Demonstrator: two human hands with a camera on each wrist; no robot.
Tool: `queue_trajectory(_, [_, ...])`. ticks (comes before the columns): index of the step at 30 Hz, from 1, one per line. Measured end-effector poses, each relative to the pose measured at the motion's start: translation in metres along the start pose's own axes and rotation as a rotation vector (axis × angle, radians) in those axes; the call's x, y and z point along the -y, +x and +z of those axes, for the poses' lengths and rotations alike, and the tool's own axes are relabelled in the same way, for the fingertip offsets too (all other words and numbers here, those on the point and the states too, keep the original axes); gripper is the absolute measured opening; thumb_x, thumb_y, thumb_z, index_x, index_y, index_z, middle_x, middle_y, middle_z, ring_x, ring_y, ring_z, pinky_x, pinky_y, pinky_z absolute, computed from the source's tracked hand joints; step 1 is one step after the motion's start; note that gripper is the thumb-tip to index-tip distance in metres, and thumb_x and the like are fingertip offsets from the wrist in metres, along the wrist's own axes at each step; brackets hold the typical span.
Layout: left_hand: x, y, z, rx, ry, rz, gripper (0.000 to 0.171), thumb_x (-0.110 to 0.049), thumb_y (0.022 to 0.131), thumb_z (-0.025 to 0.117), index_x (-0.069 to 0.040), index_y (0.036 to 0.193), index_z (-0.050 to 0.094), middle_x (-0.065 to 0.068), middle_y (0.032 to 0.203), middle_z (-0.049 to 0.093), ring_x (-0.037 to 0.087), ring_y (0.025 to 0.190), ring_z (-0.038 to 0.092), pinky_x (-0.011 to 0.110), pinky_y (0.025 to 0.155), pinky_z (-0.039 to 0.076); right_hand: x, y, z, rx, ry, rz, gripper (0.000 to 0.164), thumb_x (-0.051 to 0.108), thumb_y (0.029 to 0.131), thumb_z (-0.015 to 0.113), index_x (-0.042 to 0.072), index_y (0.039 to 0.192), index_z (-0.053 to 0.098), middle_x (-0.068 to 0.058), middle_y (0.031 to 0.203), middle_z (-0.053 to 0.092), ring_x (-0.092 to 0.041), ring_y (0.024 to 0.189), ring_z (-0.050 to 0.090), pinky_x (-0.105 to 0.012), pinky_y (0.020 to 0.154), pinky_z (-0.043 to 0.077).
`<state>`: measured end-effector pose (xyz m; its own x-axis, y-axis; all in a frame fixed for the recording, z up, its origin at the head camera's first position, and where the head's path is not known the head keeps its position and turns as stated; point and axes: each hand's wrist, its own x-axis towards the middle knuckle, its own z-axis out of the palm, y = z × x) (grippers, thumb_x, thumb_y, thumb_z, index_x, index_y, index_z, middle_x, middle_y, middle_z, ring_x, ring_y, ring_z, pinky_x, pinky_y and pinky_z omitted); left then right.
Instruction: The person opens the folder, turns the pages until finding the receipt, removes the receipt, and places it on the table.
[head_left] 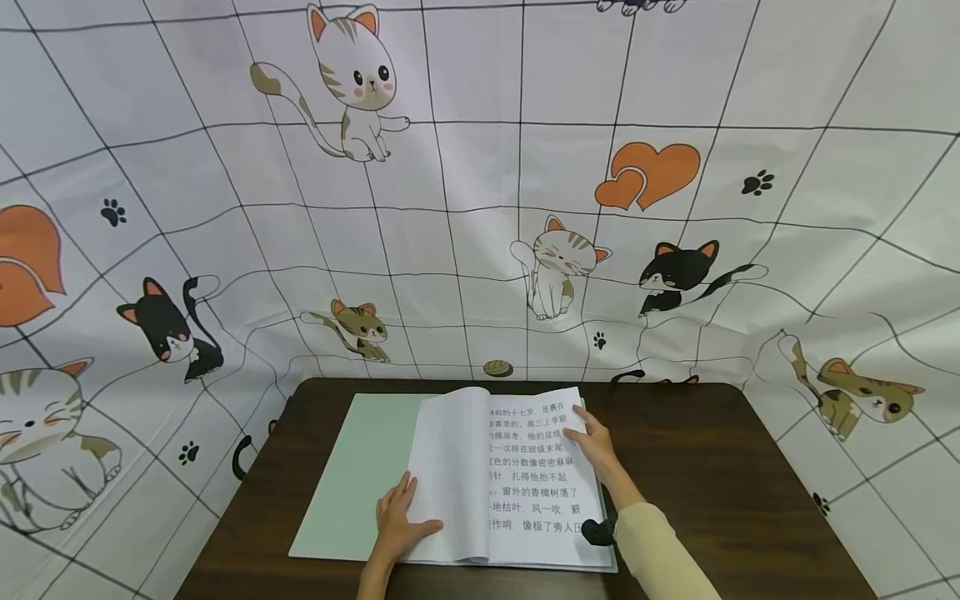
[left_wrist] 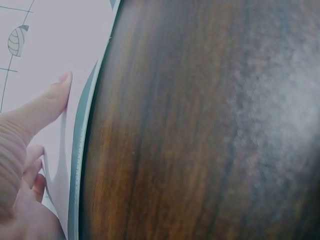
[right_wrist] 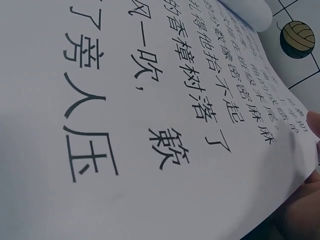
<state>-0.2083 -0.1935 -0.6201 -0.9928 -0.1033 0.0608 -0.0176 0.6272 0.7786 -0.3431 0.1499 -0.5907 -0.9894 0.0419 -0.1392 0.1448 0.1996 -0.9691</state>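
A book with large printed Chinese text lies open on the dark wooden table [head_left: 712, 500]. Its pale green cover [head_left: 345, 467] is spread at the left. The blank left page [head_left: 442, 450] bulges and rolls over near the spine, hiding the start of the lines on the right page [head_left: 532, 546]. My left hand [head_left: 397, 521] is at the left page's outer edge, its thumb [left_wrist: 50, 100] on the paper and its fingers partly behind it. With the thumb on top and fingers under the edge, my right hand [head_left: 597, 446] grips the right page near its upper outer side.
A white grid-patterned sheet [head_left: 480, 167] with cartoon cats, hearts and paw prints hangs behind and at both sides of the table. Around my right wrist is a small black object [head_left: 597, 532], close to the page's lower right corner.
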Motion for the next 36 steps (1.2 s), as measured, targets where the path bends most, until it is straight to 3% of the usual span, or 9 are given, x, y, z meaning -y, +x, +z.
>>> queue_trajectory(8, [-0.001,0.001,0.000,0.007,-0.023,-0.010,0.101,-0.027,0.063,0.090,0.013,0.140,0.039,0.028,0.155,0.029,0.046,0.130,0.029,0.062,0.105,0.020,0.001,-0.002,-0.001,0.017,-0.026,-0.022,0.059,0.009,0.092,0.062,0.006,0.147,0.042,-0.027,0.143,0.047,-0.015,0.087,0.064,-0.019,0.071,0.048])
queue_trajectory(17, [-0.003,0.001,0.000,0.016,-0.014,-0.026,0.100,-0.025,0.064,0.090,0.012,0.141,0.039,0.027,0.155,0.029,0.045,0.130,0.029,0.062,0.105,0.021,0.002,-0.009,0.000,0.038,0.004,0.005,0.061,0.005,0.089,0.062,0.012,0.147,0.043,-0.027,0.128,0.058,-0.014,0.074,0.065,-0.026,0.064,0.053])
queue_trajectory(27, [-0.004,0.000,-0.001,0.018,-0.017,-0.023,0.101,-0.026,0.064,0.091,0.012,0.142,0.039,0.027,0.156,0.029,0.044,0.129,0.030,0.062,0.104,0.023,0.002,-0.017,-0.003,0.067,0.031,0.003,0.068,0.000,0.084,0.062,0.012,0.148,0.041,-0.027,0.129,0.057,-0.014,0.074,0.065,-0.026,0.064,0.053])
queue_trajectory(36, [-0.003,-0.002,-0.003,0.023,-0.021,-0.033,0.101,-0.029,0.065,0.090,0.010,0.143,0.039,0.026,0.156,0.029,0.045,0.130,0.028,0.063,0.106,0.025,0.000,-0.027,-0.005,0.114,0.057,-0.019,0.069,0.000,0.086,0.062,0.013,0.149,0.039,-0.025,0.126,0.059,-0.015,0.074,0.067,-0.026,0.065,0.053])
